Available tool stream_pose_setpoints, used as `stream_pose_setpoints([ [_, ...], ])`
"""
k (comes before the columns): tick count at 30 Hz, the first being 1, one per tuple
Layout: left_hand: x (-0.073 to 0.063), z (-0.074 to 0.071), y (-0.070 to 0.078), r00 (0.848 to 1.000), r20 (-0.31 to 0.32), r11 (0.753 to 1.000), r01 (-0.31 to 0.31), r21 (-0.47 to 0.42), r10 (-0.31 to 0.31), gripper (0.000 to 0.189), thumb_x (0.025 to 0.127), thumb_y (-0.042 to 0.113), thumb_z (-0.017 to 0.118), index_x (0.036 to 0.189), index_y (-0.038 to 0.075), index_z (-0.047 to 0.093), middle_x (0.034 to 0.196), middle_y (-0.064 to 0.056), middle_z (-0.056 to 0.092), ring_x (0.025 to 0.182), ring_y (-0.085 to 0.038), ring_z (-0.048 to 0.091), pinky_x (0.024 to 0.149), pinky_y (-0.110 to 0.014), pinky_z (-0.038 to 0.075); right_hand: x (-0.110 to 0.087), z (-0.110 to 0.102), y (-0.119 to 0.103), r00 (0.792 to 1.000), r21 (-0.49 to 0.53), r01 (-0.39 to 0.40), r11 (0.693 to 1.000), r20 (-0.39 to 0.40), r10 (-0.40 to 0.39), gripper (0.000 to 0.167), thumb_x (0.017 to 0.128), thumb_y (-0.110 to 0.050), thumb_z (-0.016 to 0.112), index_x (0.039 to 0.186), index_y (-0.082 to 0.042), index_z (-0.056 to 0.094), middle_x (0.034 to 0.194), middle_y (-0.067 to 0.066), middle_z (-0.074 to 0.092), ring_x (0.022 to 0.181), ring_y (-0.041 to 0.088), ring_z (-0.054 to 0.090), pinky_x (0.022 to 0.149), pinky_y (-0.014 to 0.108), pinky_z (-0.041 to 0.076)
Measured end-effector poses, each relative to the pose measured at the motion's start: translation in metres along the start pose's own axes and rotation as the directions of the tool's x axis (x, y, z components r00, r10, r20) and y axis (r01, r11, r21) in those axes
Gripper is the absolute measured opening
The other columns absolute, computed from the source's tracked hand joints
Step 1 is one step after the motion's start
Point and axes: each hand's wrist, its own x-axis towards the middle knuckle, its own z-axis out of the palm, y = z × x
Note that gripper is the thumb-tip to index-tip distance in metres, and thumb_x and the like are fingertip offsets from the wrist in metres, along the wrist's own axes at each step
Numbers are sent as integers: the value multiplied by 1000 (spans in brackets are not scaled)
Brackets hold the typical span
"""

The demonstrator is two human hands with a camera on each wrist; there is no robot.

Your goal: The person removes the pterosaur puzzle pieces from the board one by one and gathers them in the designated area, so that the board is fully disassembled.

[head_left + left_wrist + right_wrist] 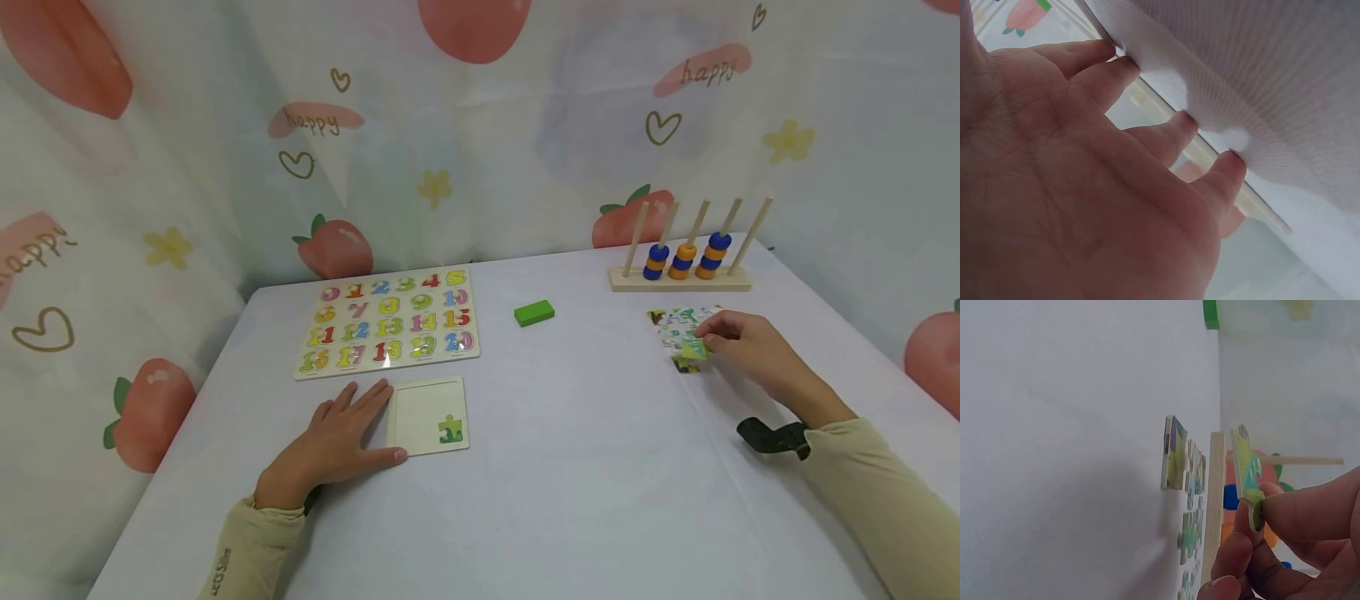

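My left hand [333, 446] lies spread at the left side of a square wooden puzzle tray [416, 408], fingertips and thumb touching its edge. In the tray's lower right corner sits one green jigsaw piece [451, 429]. On the right, my right hand [757, 354] pinches a yellow-green jigsaw piece [1246, 465] between thumb and fingers. That piece is lifted off the table, as the right wrist view shows. Below and beside it lies a group of loose jigsaw pieces [671, 321], partly hidden by the hand. The left wrist view shows the palm and fingertips against the table.
A number puzzle board [390, 321] lies behind the tray. A green block [534, 313] rests at mid-table. Toward the back right stands a wooden peg abacus [680, 282] with blue and orange beads. A printed curtain [480, 150] hangs behind the white table [570, 467].
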Motion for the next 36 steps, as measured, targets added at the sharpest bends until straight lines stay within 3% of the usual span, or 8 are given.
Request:
stream_pose_setpoints([
  [6,0,1,-1,1000,-8,1000,-4,2,4,106,90,64,77,170,12,31,175,-13,28,159,-50,14,123,-72,15,-1,-8,9,1000,-25,-24,999,6,24,26,109,-3,49,126,12,61,125,33,61,108,39,54,74,21,46],
  [13,1,1,-1,1000,-8,1000,-10,10,10,107,89,64,78,170,11,31,175,-13,28,159,-51,14,123,-72,15,-1,-19,18,1000,-49,-23,999,-4,23,23,107,-1,51,122,13,63,123,34,64,106,33,55,73,19,44],
  [22,2,1,-2,1000,-6,1000,-13,8,13,107,90,65,77,170,11,31,175,-14,28,159,-51,13,122,-72,16,0,-23,26,994,-17,-93,995,63,94,27,108,-1,51,126,17,60,132,40,55,117,48,49,90,47,43],
  [30,2,2,-3,1000,-5,1000,-5,13,5,108,89,65,77,170,12,31,175,-13,27,159,-51,14,122,-73,15,4,-22,29,991,-42,-78,996,102,82,23,105,2,55,120,15,66,127,38,59,111,45,50,88,45,44],
  [36,2,1,-3,1000,-2,1000,-4,7,4,108,89,65,78,170,12,30,175,-13,27,159,-51,13,123,-72,15,5,-19,32,994,-89,-53,995,85,61,21,104,0,58,117,13,69,123,37,62,107,45,53,85,45,45],
])
